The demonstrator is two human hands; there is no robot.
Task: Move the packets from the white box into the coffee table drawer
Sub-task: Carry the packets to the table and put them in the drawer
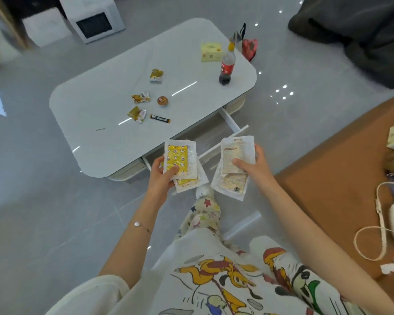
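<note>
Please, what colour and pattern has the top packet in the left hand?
Yellow with small round printed motifs, inside a white border: top packet, held in the left hand. Head view.

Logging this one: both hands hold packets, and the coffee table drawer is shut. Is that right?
Not quite. The head view shows the coffee table drawer pulled open, not shut. The rest holds: the left hand holds yellow packets and the right hand holds white packets.

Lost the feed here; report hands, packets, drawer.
Left hand gripping yellow packets. Right hand gripping text-side packets. Drawer open just beyond both hands, nothing seen blocking it.
</note>
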